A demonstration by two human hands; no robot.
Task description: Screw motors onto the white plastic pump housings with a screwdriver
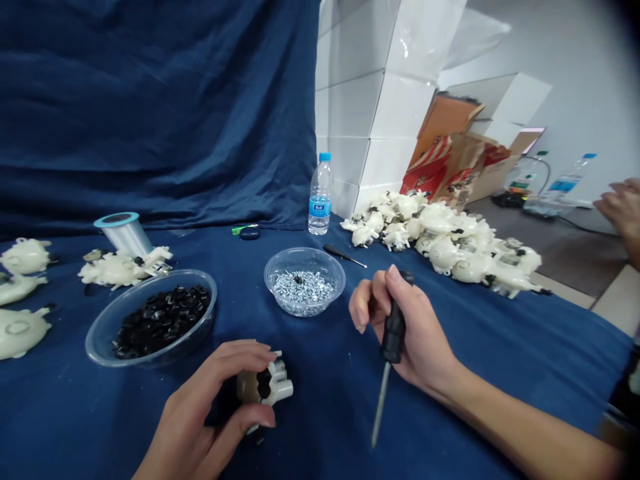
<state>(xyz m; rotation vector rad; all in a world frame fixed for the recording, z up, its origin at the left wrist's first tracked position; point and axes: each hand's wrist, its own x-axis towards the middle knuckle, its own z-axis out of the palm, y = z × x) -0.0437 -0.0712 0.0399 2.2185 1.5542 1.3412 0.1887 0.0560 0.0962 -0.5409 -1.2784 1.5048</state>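
My left hand (210, 407) is curled around a small white plastic part (270, 387) with a black piece set in it, and the fingers cover part of it. My right hand (415, 333) grips a black-handled screwdriver (393, 327) in its fist, with the steel shaft pointing down and its tip just above the blue cloth. Nearest that hand stands a clear glass bowl of silver screws (304, 255). A clear bowl of black small parts (150, 280) sits to the left, beyond my left hand.
A heap of white plastic housings (440, 240) lies at the far right of the blue-covered table (450, 347). A thin screwdriver (345, 255), water bottle (320, 197) and clear spool (123, 233) stand behind the bowls. A co-worker's hand (620, 213) shows at right.
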